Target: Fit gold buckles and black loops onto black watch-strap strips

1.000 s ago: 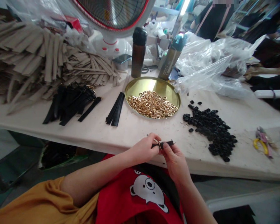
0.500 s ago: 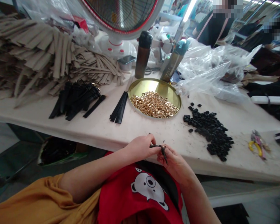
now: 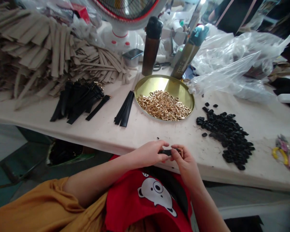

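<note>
A short black strap is stretched between my two hands at the table's front edge. My left hand pinches its left end between thumb and fingers. At the other end my right hand is closed on the strap, thumb on top, beside a small gold buckle. Beyond my hands stands a round gold tray heaped with gold buckles. Left of it lie a few loose black straps and a pile of black straps. Small black loops are heaped on the right.
Beige strips are piled at the back left, near a white fan. A dark bottle and a second bottle stand behind the tray. Clear plastic bags lie back right; yellow-and-pink-handled pliers lie far right.
The strap, bent and dangling before, now lies straighter and flat between my hands. My right hand has turned, its thumb now over the buckle end. The view has tipped down slightly.
</note>
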Tool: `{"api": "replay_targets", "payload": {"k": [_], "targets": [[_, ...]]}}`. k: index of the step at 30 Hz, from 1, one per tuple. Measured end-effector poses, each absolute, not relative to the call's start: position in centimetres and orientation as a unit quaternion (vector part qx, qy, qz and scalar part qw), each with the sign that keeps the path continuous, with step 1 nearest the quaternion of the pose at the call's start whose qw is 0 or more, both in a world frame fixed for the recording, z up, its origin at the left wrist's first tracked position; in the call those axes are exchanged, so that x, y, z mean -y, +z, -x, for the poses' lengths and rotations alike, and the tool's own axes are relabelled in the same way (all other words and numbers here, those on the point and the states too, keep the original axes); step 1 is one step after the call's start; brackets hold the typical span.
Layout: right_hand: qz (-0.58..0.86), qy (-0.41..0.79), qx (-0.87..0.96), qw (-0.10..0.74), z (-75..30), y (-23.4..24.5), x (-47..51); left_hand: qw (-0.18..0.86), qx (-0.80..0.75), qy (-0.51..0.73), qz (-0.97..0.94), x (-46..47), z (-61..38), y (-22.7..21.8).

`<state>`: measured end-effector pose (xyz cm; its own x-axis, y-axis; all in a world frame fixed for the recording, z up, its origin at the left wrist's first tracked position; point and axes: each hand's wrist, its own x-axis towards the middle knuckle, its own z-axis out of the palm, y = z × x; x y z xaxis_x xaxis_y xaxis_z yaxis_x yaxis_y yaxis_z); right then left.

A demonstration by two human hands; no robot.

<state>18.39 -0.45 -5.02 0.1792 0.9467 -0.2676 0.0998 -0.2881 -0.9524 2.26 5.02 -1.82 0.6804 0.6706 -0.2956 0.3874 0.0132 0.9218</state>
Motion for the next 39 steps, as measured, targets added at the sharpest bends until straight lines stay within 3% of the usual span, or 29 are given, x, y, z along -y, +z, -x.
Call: {"api": "replay_targets", "payload": {"k": [5, 9, 15, 21, 35, 39], "targets": [[0.658, 0.468, 0.427, 0.407, -19.3, -5.4, 0.5, 0.713, -0.361, 0.047, -0.599, -6.1, -2.0, -3.1], [0.677, 0.428, 0.449, 0.397, -19.1, -5.5, 0.5, 0.733, -0.38, 0.047, -0.562, -6.4, -2.2, -3.5], [0.663, 0.348, 0.565, 0.348, -19.7, -5.0, 0.6, 0.652, -0.403, 0.055, -0.64, -6.3, -2.7, -3.1], [0.627, 0.368, 0.623, 0.289, -19.7, -4.3, 0.4, 0.584, -0.377, 0.044, -0.717, -5.8, -3.4, -2.8], [0.641, 0.316, 0.605, 0.351, -21.4, -7.3, -0.7, 0.46, -0.411, 0.089, -0.782, -6.2, -3.6, -1.8], [0.67, 0.313, 0.598, 0.309, -22.1, -7.9, -1.9, 0.396, -0.415, 0.109, -0.812, -7.7, -2.9, -2.0]]}}
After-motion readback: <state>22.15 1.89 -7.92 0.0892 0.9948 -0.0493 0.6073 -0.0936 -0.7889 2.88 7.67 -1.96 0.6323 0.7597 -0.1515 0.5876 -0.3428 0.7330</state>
